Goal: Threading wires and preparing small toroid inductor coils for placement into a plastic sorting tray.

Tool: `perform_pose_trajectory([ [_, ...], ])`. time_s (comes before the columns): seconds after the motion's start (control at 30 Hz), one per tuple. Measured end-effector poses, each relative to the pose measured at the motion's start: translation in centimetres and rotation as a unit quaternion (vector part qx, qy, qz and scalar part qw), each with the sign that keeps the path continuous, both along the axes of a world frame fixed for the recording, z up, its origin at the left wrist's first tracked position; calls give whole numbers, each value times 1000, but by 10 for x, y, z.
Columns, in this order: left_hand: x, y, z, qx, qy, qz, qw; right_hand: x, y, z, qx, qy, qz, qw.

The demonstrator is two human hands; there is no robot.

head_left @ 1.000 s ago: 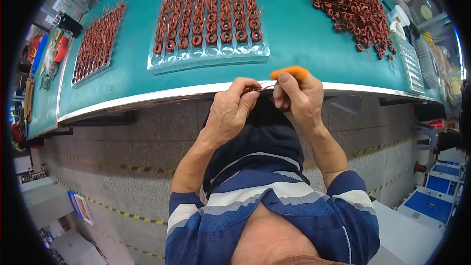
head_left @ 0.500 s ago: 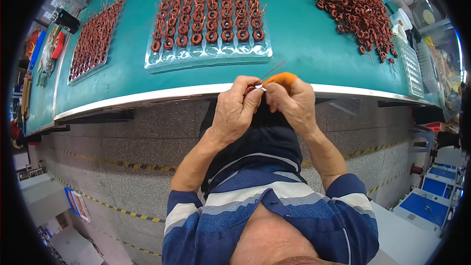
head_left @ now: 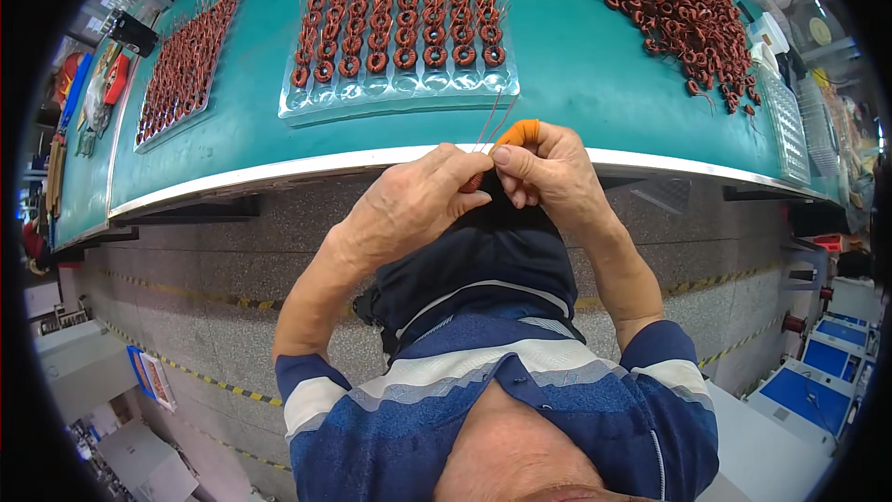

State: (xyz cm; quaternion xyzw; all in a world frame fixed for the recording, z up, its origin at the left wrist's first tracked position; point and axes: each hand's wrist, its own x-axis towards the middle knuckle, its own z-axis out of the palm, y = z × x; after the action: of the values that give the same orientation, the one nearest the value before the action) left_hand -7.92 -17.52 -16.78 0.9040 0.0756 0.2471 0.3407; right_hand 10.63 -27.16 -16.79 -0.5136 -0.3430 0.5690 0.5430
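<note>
Just over the near edge of the workbench, my left hand (head_left: 404, 200) is closed around a small ring coil (head_left: 473, 183) wound with reddish-brown wire. Most of the coil is covered by the fingers. Two thin wire leads (head_left: 490, 123) stick up from it, away from me. My right hand (head_left: 557, 172) meets the left one and pinches at the leads between thumb and forefinger. An orange finger cover (head_left: 520, 133) sits on that forefinger. The exact spot of the pinch is hidden. Beyond the hands lies a clear plastic tray (head_left: 395, 107) holding rows of similar coils (head_left: 406, 35).
A second tray of coils (head_left: 186, 74) lies at the left of the green bench (head_left: 251, 130). A large loose heap of coils (head_left: 683, 23) spreads over the far right. Clear trays (head_left: 785, 130) stand at the right end. The bench has a white front edge (head_left: 344, 165).
The leads have swung from slanting right to pointing more upright, and two now show. My left hand has turned, its elbow moving outward to the left. The right hand has shifted slightly left.
</note>
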Motion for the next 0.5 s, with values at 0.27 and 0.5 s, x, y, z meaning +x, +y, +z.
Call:
perform_pose_trajectory([
  [0.27, 7, -21, -14, -433, -111, 45, 893, -36, -18, 0, 185, -278, -216, 918],
  [0.5, 22, -32, -26, -508, -242, -63, 824, -13, -9, 1, 104, -94, -119, 983],
])
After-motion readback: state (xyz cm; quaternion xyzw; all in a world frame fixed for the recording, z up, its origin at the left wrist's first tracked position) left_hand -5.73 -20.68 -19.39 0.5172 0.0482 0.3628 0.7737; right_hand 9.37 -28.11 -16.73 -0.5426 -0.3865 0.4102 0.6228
